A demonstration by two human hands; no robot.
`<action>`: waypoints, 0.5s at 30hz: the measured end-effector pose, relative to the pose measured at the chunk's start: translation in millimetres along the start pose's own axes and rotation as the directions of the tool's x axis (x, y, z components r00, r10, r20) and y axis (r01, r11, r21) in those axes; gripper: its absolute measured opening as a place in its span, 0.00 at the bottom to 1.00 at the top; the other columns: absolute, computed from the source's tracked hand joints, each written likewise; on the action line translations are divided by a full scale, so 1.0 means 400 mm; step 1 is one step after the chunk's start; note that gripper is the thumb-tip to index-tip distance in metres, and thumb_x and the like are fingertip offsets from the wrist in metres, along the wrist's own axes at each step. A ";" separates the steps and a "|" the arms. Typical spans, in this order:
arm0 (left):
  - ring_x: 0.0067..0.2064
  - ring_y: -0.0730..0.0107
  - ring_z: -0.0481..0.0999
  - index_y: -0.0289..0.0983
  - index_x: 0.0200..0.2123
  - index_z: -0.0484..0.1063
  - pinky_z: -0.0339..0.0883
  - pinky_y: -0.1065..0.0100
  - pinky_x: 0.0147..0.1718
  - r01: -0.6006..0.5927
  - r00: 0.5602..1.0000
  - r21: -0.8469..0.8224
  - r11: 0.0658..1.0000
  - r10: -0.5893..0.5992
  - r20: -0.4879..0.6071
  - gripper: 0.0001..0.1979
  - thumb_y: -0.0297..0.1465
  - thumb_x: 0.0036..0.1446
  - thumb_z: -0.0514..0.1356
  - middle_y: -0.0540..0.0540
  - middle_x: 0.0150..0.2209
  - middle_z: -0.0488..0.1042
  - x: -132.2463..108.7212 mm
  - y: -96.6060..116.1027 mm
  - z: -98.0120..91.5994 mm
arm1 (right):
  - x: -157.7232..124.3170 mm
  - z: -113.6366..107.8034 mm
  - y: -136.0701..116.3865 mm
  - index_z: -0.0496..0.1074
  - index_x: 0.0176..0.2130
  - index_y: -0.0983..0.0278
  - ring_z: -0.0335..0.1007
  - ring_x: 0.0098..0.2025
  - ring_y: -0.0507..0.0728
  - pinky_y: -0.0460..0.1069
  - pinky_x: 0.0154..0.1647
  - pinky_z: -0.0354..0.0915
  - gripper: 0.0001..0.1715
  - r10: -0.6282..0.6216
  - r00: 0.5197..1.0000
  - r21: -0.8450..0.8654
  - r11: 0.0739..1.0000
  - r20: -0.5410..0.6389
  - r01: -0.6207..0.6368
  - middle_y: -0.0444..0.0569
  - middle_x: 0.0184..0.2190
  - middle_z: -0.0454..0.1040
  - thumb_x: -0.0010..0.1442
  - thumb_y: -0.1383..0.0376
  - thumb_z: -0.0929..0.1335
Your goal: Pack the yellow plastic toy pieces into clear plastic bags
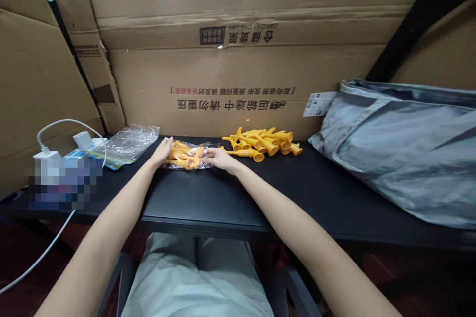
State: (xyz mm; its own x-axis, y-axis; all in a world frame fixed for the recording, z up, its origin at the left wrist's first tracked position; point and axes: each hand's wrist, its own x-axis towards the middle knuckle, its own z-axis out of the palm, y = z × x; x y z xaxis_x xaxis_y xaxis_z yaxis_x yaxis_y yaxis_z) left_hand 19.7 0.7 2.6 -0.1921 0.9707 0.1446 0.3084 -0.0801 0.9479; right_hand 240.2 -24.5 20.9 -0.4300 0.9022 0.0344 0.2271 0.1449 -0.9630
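A clear plastic bag (191, 148) lies flat on the black table, with several yellow-orange plastic pieces (182, 162) inside it. At its left end my left hand (162, 153) is closed on the bag's edge. My right hand (220, 158) reaches over the right end, fingers pinched on the bag and partly covering the pieces; the exact fingertip contact is hard to make out. Just right of that hand sits a loose pile of similar yellow pieces (260, 142), with stems and flared, cup-like ends. What they are is unclear.
Clear plastic bags (130, 141) lie at the back left, near a white charger (48, 163) with a cable (67, 121) and a pixelated object. A large grey bag (405, 153) fills the right side. Cardboard (230, 69) walls the back; the table's front edge (208, 225) is near my lap.
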 end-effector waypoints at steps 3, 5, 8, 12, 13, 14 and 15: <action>0.47 0.61 0.72 0.36 0.33 0.65 0.63 0.64 0.45 -0.033 0.998 0.046 0.998 0.035 -0.051 0.17 0.44 0.58 0.48 0.40 0.42 0.72 0.020 -0.019 -0.009 | -0.003 -0.003 -0.003 0.68 0.32 0.68 0.64 0.22 0.45 0.41 0.25 0.60 0.06 0.041 0.998 0.023 0.999 0.041 -0.042 0.40 0.19 0.70 0.51 0.76 0.67; 0.46 0.61 0.71 0.36 0.33 0.65 0.64 0.64 0.45 -0.026 0.997 0.046 0.999 0.029 -0.065 0.18 0.44 0.58 0.47 0.40 0.42 0.72 0.030 -0.028 -0.014 | -0.001 -0.005 -0.002 0.67 0.32 0.67 0.65 0.22 0.46 0.40 0.23 0.58 0.06 0.062 0.997 0.017 0.998 0.048 -0.063 0.39 0.19 0.70 0.51 0.75 0.67; 0.42 0.64 0.73 0.38 0.35 0.65 0.67 0.65 0.39 0.073 0.997 -0.030 0.997 -0.074 -0.020 0.19 0.47 0.58 0.47 0.42 0.42 0.71 0.032 -0.028 -0.017 | 0.008 -0.008 0.005 0.63 0.31 0.65 0.63 0.20 0.45 0.40 0.17 0.51 0.07 0.108 0.994 -0.029 0.994 0.000 -0.108 0.40 0.20 0.71 0.52 0.71 0.68; 0.39 0.68 0.73 0.39 0.37 0.64 0.67 0.68 0.33 0.177 0.984 -0.102 0.979 -0.173 0.048 0.18 0.46 0.59 0.45 0.43 0.42 0.70 0.025 -0.017 -0.013 | 0.017 -0.012 0.014 0.58 0.29 0.63 0.59 0.16 0.45 0.40 0.14 0.48 0.11 0.148 0.984 -0.099 0.982 -0.100 -0.158 0.40 0.20 0.71 0.54 0.66 0.67; 0.40 0.69 0.73 0.39 0.37 0.64 0.67 0.69 0.33 0.164 0.986 -0.090 0.982 -0.160 0.048 0.19 0.47 0.59 0.45 0.43 0.41 0.70 0.024 -0.016 -0.010 | 0.017 -0.014 0.015 0.57 0.29 0.63 0.58 0.16 0.45 0.40 0.14 0.48 0.12 0.148 0.983 -0.112 0.981 -0.109 -0.160 0.39 0.19 0.70 0.53 0.66 0.68; 0.40 0.69 0.73 0.39 0.36 0.64 0.67 0.70 0.34 0.143 0.989 -0.071 0.987 -0.140 0.046 0.19 0.47 0.59 0.45 0.43 0.40 0.71 0.025 -0.016 -0.008 | 0.016 -0.015 0.015 0.57 0.28 0.63 0.57 0.15 0.45 0.40 0.13 0.48 0.13 0.147 0.983 -0.122 0.980 -0.107 -0.160 0.38 0.17 0.69 0.52 0.66 0.69; 0.39 0.69 0.73 0.38 0.35 0.65 0.67 0.69 0.34 0.114 0.993 -0.047 0.992 -0.112 0.035 0.20 0.48 0.58 0.45 0.43 0.39 0.71 0.026 -0.017 -0.006 | 0.014 -0.017 0.014 0.57 0.28 0.63 0.55 0.14 0.45 0.41 0.13 0.47 0.15 0.147 0.984 -0.126 0.979 -0.099 -0.159 0.37 0.15 0.67 0.51 0.66 0.69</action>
State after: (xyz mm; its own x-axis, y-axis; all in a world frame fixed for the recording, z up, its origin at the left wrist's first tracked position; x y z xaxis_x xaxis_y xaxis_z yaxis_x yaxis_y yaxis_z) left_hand 13.3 10.6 -1.4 -0.1924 0.9809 0.0271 0.2400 0.0203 0.9706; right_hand 245.0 -15.9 17.5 -0.3034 0.9494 -0.0816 0.4007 0.0495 -0.9149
